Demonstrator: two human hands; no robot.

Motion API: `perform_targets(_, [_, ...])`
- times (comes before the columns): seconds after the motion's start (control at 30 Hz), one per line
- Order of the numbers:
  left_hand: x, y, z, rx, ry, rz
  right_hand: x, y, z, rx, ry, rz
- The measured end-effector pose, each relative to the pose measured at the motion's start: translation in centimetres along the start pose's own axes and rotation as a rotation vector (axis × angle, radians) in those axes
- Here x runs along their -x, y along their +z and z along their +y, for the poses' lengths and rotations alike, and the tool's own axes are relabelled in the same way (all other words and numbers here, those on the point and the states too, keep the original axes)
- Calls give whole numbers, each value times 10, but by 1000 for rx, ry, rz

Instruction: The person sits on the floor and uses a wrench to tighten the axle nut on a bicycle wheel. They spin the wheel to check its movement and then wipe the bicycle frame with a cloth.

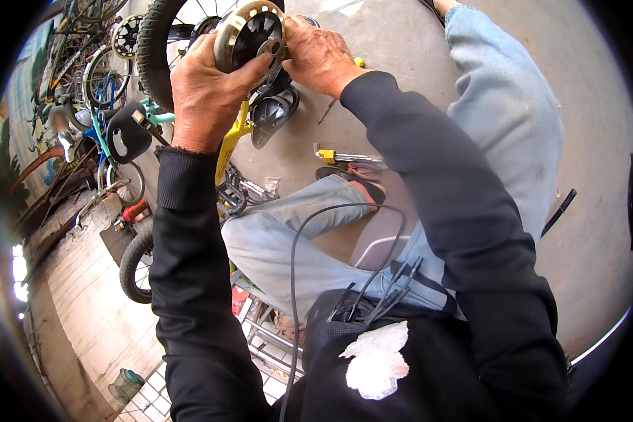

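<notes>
Near the top of the head view my left hand (211, 91) grips a small training wheel (224, 43) with a pale tyre and a black spoked hub. Its thumb presses by the hub's centre. Close against the wheel's right side is my right hand (318, 56), fingers curled. What those fingers hold is hidden. Below and behind the small wheel runs the yellow frame (233, 137) of a child's bicycle, with a black glossy curved part (271, 116) beside it. The bicycle's larger black tyre (151, 53) stands just left of my left hand.
On the floor to the right lie a yellow-held hex key set (337, 155) and a thin metal shaft (326, 111). Several bicycles (105, 77) crowd the left. A wire rack (271, 337) stands near my left leg. A dark cable (293, 267) loops across my lap.
</notes>
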State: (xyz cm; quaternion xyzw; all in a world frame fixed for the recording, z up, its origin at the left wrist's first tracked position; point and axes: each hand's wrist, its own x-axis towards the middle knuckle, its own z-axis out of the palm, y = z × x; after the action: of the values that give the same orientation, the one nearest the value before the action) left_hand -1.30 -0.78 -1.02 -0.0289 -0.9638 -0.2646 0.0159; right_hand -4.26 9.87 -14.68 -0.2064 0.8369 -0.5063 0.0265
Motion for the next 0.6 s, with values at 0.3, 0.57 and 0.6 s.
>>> perform_targets(0.3, [7,1,-1,-6,-22,12,-6,-6,-5,97,8,207])
perform_targets(0.57, [0,-25,3,302,-245,-182,-6,-18,-2,-30,70,140])
perform_targets(0.6, [-3,-30,2,370,-280,-180,-9,-17,-1,-15,152,120])
